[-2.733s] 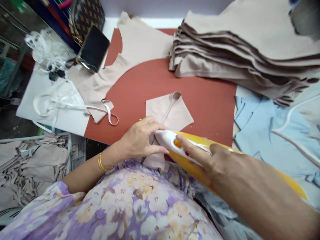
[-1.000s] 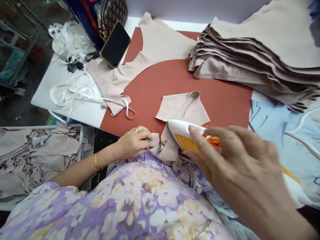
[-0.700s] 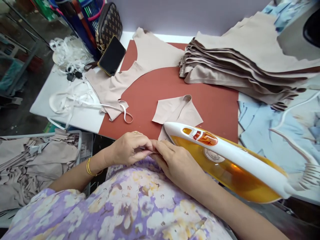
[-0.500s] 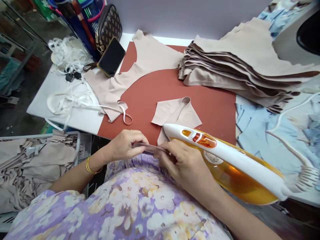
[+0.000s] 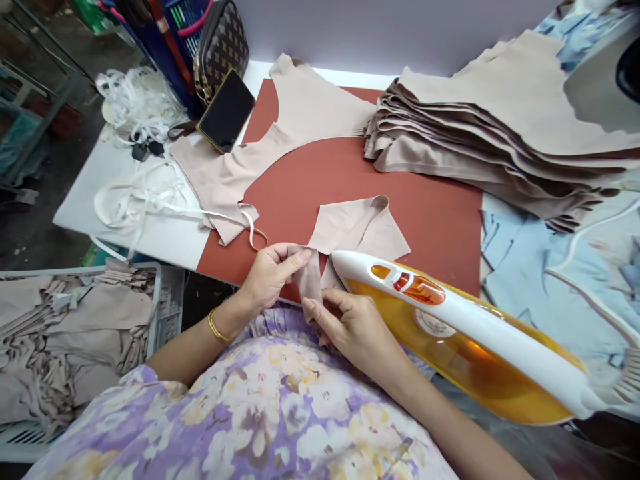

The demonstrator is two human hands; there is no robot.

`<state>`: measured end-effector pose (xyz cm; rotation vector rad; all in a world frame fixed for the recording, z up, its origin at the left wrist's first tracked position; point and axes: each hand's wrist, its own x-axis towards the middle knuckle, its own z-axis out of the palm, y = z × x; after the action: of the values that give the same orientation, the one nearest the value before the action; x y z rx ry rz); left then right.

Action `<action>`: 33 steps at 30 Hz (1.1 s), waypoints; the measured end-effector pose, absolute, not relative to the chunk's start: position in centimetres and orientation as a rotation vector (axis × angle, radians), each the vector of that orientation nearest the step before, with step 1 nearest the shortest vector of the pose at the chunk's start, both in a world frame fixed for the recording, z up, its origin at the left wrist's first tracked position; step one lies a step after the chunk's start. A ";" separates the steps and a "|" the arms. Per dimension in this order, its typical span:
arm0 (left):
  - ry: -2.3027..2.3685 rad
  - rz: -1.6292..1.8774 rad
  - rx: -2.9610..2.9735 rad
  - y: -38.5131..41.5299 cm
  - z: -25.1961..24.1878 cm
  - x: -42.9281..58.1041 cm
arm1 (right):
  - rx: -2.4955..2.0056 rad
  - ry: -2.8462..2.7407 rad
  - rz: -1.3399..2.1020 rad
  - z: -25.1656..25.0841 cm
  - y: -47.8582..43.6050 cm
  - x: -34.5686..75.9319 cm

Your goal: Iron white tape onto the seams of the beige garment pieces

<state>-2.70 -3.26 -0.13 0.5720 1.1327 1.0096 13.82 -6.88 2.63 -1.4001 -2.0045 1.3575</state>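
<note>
Between my hands is a beige fabric piece (image 5: pixel 309 280), held up in front of my lap at the table's near edge. My left hand (image 5: pixel 273 277) pinches its upper end, thumb on top. Lower down, my right hand (image 5: pixel 345 320) grips the other end between thumb and fingers. Just right of the fabric lies a white and amber iron (image 5: pixel 460 327), its tip near my right hand. Behind the iron's tip a folded beige fabric piece (image 5: pixel 350 223) rests on the red-brown board (image 5: pixel 310 170).
A thick stack of beige cut pieces (image 5: pixel 460 133) sits at the back right. White straps (image 5: pixel 145 197) and a phone (image 5: pixel 227 110) are on the left. A bin of beige pieces (image 5: pixel 95 327) stands low at left. Light blue fabric (image 5: pixel 540 267) lies right of the board.
My hands have turned the fabric from nearly edge-on to upright, showing its flat face. My left hand has moved up and right; the right thumb now lies over the lower end.
</note>
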 end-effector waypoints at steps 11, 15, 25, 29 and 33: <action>1.414 0.755 1.173 -0.8 -0.6 -3.2 | -1.290 -2.800 -0.341 8.3 -4.9 22.9; 1.553 0.697 1.350 0.1 -0.1 -2.0 | -1.327 -2.818 -0.232 6.1 -4.4 23.7; 1.708 0.450 1.506 0.5 0.0 -0.6 | -1.253 -2.856 -0.073 7.1 -5.6 24.8; 1.709 0.431 1.477 0.1 0.0 -0.6 | -1.256 -2.839 -0.125 6.8 -6.0 25.0; 1.710 0.428 1.461 -0.3 -0.1 -0.8 | -1.295 -2.812 -0.139 6.5 -6.3 25.0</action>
<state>-0.77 -0.33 -0.06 1.4611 1.7100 0.4276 25.00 -6.34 6.49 -1.2952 -2.8121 -0.1391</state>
